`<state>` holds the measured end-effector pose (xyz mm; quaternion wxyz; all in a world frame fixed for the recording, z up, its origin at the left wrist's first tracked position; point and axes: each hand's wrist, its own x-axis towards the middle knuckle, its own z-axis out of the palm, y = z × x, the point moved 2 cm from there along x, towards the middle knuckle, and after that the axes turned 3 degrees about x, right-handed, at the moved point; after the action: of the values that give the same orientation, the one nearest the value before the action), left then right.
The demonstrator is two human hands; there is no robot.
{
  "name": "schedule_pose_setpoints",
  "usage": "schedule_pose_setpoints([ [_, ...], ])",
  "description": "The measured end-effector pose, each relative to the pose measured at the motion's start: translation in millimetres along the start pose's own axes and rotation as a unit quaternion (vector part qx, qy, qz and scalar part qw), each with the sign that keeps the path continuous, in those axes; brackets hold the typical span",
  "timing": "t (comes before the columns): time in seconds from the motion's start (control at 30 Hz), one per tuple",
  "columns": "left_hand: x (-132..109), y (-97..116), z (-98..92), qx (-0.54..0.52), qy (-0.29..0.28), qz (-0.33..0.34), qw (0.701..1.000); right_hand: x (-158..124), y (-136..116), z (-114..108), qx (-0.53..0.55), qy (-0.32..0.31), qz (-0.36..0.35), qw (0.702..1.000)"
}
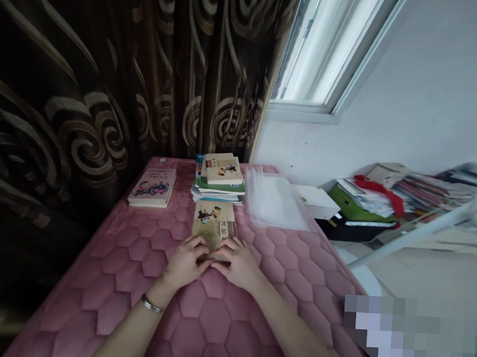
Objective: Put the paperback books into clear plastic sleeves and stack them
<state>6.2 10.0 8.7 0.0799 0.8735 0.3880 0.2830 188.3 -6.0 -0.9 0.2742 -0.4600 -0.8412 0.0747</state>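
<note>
A tan illustrated book [214, 220] lies flat on the pink quilted surface, its cover picture at the far end. At its near left corner my left hand [189, 259] curls its fingers over the cover, thumb along the near edge. My right hand [237, 259] grips the near right corner in the same way. The two thumb tips almost meet in front of the book. Just beyond it stands a stack of books and booklets [217, 190], topped by a similar tan book [223, 168].
Two pink-covered books [153, 187] are stacked at the left. Clear plastic sleeves [275, 199] lie right of the main stack, beside a white box [316, 201]. Past the right edge are a green bag [356, 204] and piled papers. A dark patterned curtain [168, 66] hangs behind.
</note>
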Motion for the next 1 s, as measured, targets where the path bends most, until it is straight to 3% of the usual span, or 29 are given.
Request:
schedule_pose_setpoints([
  [0.23, 3, 0, 1.3, 0.014, 0.0, 0.023, 1.0, 4, 2, 1, 0.013, 0.024, -0.006, 1.0],
  [0.4, 2, -12, -6.9, -0.009, -0.014, 0.043, 0.999, 0, 15, -10, 0.037, -0.013, 0.003, 0.999],
  [0.73, -3, -43, -29.6, -0.072, -0.085, -0.022, 0.993, -12, 45, -33, 0.076, -0.114, 0.042, 0.99],
  [1.0, -5, -41, -38.1, -0.087, -0.105, -0.034, 0.99, -13, 45, -39, 0.083, -0.11, 0.02, 0.99],
])
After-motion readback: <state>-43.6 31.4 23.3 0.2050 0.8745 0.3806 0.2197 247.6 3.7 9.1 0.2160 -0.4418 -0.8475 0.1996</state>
